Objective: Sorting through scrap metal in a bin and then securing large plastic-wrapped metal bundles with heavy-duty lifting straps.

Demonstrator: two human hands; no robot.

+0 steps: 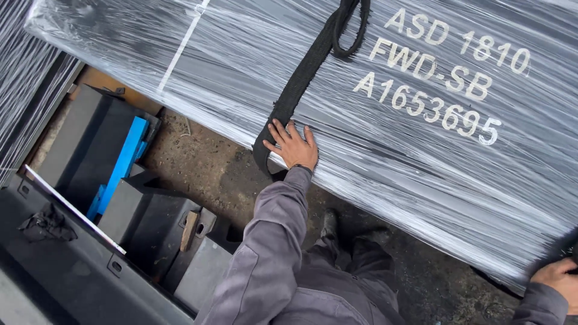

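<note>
- The left hand [293, 146] lies flat and open on the big wrapped load [385, 120], touching the black strap [295, 90].
- Right hand [557, 275] at the load's edge; grip unclear.
- Best keep the strap flat and snug.

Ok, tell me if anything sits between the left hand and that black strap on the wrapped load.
Nothing visible does. The left hand lies flat on the plastic-wrapped load, its fingers right against the black strap where it bends round the lower edge.

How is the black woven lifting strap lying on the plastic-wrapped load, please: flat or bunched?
Flat: the black woven lifting strap lies across the wrapped load, looped at top, left hand beside it.
</note>
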